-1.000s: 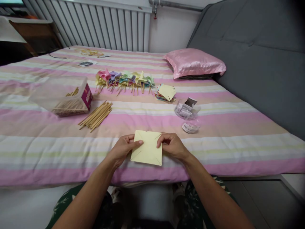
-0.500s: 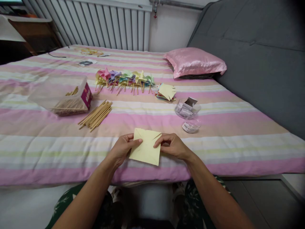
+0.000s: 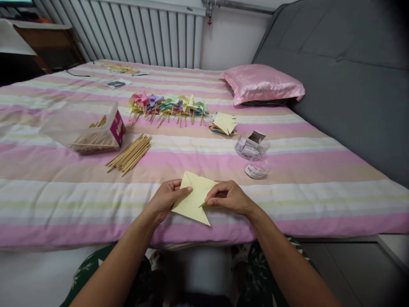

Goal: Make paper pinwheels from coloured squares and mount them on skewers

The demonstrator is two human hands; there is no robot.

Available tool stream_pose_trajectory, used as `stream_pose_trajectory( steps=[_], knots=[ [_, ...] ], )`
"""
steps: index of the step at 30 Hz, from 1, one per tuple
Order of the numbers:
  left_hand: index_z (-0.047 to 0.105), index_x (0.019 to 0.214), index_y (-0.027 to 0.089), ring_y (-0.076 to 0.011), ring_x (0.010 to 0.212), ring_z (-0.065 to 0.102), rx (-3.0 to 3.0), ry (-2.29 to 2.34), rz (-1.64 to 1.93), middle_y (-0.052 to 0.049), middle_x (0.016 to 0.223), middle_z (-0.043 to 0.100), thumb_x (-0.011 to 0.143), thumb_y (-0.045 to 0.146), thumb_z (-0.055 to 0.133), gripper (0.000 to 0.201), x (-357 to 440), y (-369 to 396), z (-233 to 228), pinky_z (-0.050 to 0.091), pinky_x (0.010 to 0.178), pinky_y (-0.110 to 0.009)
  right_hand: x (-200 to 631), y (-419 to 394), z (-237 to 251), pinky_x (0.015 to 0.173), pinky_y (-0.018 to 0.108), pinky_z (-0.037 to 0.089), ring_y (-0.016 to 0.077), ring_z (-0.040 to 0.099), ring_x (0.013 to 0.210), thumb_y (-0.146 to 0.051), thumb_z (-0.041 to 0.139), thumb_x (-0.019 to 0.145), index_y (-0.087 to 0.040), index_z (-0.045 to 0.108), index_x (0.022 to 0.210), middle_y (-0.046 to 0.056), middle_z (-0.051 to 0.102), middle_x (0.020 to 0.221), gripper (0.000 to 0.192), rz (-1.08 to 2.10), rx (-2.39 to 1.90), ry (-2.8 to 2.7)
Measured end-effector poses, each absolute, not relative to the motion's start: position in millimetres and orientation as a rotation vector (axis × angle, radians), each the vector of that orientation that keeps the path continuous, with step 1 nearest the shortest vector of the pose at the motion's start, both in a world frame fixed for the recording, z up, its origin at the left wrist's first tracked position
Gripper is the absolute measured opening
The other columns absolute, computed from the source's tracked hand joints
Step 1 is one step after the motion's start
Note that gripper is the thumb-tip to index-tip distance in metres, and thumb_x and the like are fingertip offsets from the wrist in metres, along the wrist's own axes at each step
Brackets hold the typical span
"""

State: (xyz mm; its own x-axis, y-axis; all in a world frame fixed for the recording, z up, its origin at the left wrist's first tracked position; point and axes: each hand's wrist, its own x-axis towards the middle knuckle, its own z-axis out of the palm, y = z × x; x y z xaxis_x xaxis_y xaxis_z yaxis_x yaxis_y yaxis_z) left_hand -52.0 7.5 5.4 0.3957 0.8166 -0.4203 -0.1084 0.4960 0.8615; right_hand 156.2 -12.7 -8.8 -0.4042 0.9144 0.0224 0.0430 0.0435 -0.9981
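A pale yellow paper square (image 3: 194, 200) with slits at its corners is held just above the front edge of the bed. My left hand (image 3: 166, 199) pinches its left side, thumb on top and fingers underneath. On the right, my right hand (image 3: 228, 197) pinches one slit corner of the paper and bends it inward, leaving a pointed flap below. The tip of the bent corner is mostly hidden by my right fingers. Beyond lies a bundle of thin wooden sticks (image 3: 129, 154), to the left of the paper.
A clear plastic box (image 3: 79, 128) holds more sticks. Farther back lie several paper pinwheels (image 3: 169, 104) and a stack of slit paper squares (image 3: 224, 123). Two small clear containers (image 3: 257, 169) sit at right, and a pink pillow (image 3: 262, 83) rests by the grey headboard (image 3: 335, 81).
My right hand has folded the paper's right corner inward; before, the square lay flat between both hands. The paper has tilted slightly. My left hand keeps its hold.
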Motion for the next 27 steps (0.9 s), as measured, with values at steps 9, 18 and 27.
stream_pose_trajectory(
  steps=[9, 18, 27],
  knots=[
    [0.069, 0.099, 0.012, -0.0172, 0.058, 0.064, 0.872, 0.967, 0.666, -0.011, 0.079, 0.072, 0.063, 0.03, 0.076, 0.042, -52.9, 7.1, 3.5, 0.048, 0.053, -0.025, 152.4, -13.7, -10.0, 0.056, 0.023, 0.044, 0.013, 0.057, 0.062, -0.039, 0.073, 0.066, -0.017, 0.069, 0.067, 0.003, 0.065, 0.069, 0.023, 1.384, -1.062, -1.562],
    [0.069, 0.097, 0.012, -0.0154, 0.061, 0.063, 0.914, 0.926, 0.666, -0.01, 0.079, 0.072, 0.066, 0.029, 0.074, 0.036, -51.3, 6.4, 5.1, 0.047, 0.056, -0.023, 151.0, -13.8, -15.1, 0.053, 0.021, 0.041, 0.01, 0.053, 0.057, -0.036, 0.073, 0.067, -0.015, 0.063, 0.066, 0.001, 0.06, 0.063, 0.023, 1.39, -1.077, -1.531],
    [0.069, 0.095, 0.012, -0.0159, 0.063, 0.063, 0.932, 0.912, 0.661, -0.009, 0.078, 0.072, 0.067, 0.03, 0.073, 0.033, -50.4, 5.6, 6.5, 0.046, 0.058, -0.024, 150.7, -14.1, -16.9, 0.058, 0.022, 0.046, 0.0104, 0.058, 0.059, -0.033, 0.074, 0.065, -0.015, 0.06, 0.065, 0.0, 0.06, 0.065, 0.023, 1.465, -1.119, -1.408]
  ],
)
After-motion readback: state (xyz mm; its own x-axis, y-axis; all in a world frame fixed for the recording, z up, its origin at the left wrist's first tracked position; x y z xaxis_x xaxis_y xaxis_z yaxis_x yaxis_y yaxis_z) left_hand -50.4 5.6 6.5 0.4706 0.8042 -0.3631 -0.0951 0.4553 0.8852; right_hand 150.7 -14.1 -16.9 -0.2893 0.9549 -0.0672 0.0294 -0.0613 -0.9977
